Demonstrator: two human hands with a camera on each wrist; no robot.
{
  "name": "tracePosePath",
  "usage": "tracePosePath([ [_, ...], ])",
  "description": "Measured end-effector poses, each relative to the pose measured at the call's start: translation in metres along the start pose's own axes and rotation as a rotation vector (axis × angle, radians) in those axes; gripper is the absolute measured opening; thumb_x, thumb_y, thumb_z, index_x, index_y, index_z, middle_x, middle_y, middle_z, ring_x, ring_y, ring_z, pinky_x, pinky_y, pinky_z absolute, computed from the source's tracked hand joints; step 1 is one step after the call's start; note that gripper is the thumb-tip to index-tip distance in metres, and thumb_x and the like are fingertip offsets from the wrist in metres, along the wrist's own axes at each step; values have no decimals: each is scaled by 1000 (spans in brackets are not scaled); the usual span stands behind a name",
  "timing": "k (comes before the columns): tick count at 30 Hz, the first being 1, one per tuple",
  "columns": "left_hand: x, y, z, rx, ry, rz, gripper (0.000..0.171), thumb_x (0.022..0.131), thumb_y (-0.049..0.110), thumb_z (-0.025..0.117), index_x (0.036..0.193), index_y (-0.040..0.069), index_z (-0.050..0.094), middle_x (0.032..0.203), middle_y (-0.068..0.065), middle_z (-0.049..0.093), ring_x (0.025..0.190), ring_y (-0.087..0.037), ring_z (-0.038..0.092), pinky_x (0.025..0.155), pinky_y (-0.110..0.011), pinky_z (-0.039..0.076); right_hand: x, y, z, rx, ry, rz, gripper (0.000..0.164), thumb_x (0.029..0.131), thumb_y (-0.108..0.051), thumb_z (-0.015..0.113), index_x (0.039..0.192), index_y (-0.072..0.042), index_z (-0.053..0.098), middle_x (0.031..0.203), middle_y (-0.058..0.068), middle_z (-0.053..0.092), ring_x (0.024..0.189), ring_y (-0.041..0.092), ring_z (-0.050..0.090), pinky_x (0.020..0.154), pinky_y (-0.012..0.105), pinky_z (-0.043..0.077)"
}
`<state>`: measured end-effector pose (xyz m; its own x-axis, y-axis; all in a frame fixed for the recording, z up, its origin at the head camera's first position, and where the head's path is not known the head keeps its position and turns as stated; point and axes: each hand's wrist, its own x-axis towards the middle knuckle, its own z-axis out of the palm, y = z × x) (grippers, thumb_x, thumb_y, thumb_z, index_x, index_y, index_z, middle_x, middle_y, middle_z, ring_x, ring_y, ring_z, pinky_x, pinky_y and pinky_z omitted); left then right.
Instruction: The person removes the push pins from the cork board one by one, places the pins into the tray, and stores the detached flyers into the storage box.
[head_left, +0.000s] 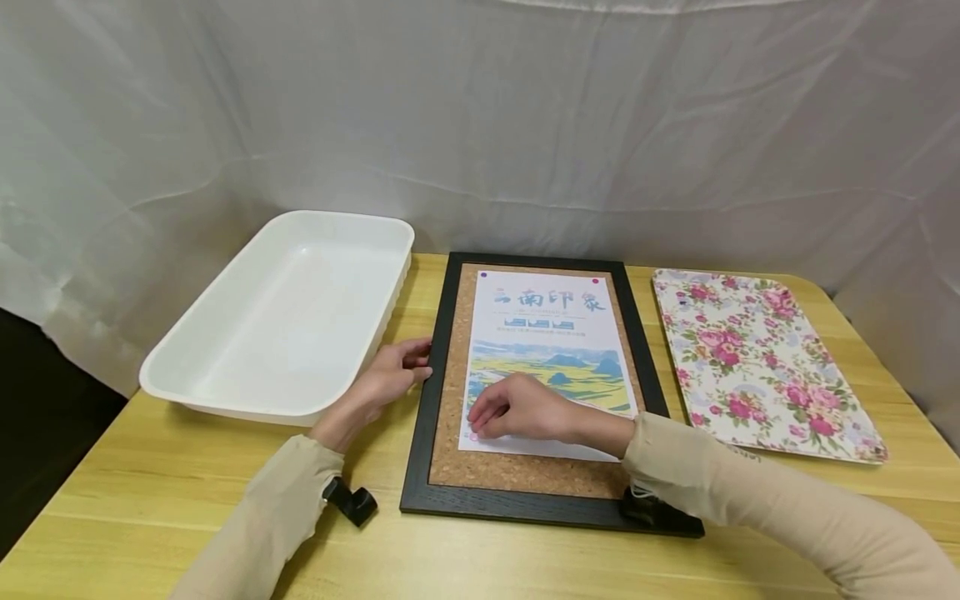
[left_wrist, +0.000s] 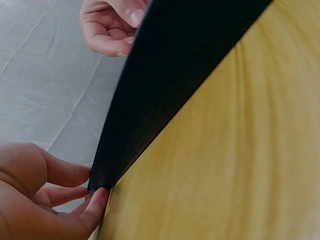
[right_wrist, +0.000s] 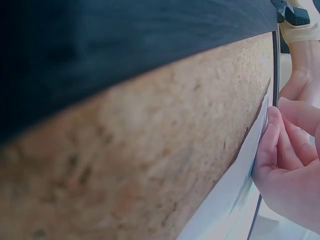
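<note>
A black-framed cork board [head_left: 525,475] lies on the table, with a white poster [head_left: 547,325] of a landscape on it. A purple pin [head_left: 483,274] and a red pin [head_left: 596,281] sit at the poster's top corners. My left hand [head_left: 386,379] grips the board's left edge; in the left wrist view, its thumb and fingers [left_wrist: 100,195] pinch the black frame [left_wrist: 145,95]. Over the poster's lower left corner, my right hand [head_left: 525,408] has its fingers curled and fingertips at the paper. I cannot tell whether a small thing is between them.
To the left stands a deep white plastic tray [head_left: 281,317]. A floral tray [head_left: 765,367] lies right of the board, with a small dark object [head_left: 682,302] near its far left corner. Behind the wooden table [head_left: 360,550] hangs a pale grey curtain [head_left: 525,125].
</note>
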<state>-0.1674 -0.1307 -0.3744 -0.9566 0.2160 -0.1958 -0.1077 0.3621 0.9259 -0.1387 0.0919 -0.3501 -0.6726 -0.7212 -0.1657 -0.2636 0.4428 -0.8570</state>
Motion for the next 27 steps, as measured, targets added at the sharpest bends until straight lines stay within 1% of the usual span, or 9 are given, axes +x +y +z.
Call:
tracePosePath([
  [3, 0, 0, 0, -2, -4, 4, 50, 88, -4, 51, 136, 0, 38, 116, -18, 52, 104, -26, 48, 76, -30, 41, 0, 0, 1, -20, 5, -11, 12, 80, -1, 65, 91, -5, 68, 80, 1, 66, 73, 9, 62, 65, 26, 49],
  [8, 0, 1, 0, -4, -5, 0, 50, 89, -4, 51, 137, 0, 37, 116, -18, 52, 104, -26, 48, 75, -30, 41, 0, 0, 3, -57, 18, -26, 11, 79, 2, 65, 86, -6, 68, 76, -3, 65, 70, 9, 61, 63, 25, 49],
  [10, -1, 0, 0, -4, -4, -2, 50, 89, -4, 51, 137, 0, 37, 116, -18, 52, 104, -26, 48, 75, -30, 42, 1, -1, 3, -60, 20, -33, 11, 78, 2, 65, 85, -5, 68, 75, -2, 65, 69, 9, 61, 62, 25, 49],
  [15, 0, 0, 0, 3, -4, -2, 50, 89, -4, 51, 136, 0, 37, 115, -18, 53, 103, -26, 48, 75, -30, 42, 1, 1, 4, -82, 6, -57, 10, 78, 1, 67, 86, -4, 69, 76, 2, 65, 69, 9, 60, 62, 24, 49],
  [20, 0, 0, 0, 0, -3, -2, 50, 89, -4, 51, 136, -1, 37, 116, -19, 52, 104, -26, 48, 76, -30, 41, 2, 1, 2, -136, -11, -77, 12, 78, -2, 68, 88, -7, 72, 76, -3, 65, 68, 6, 59, 61, 23, 48],
  [27, -1, 0, 0, 6, 0, 1, 50, 88, -4, 52, 136, -1, 38, 117, -19, 52, 105, -27, 48, 77, -31, 41, 5, -2, 2, -144, -21, -77, 9, 79, -3, 68, 86, -7, 73, 75, -4, 66, 65, 5, 59, 60, 23, 48],
])
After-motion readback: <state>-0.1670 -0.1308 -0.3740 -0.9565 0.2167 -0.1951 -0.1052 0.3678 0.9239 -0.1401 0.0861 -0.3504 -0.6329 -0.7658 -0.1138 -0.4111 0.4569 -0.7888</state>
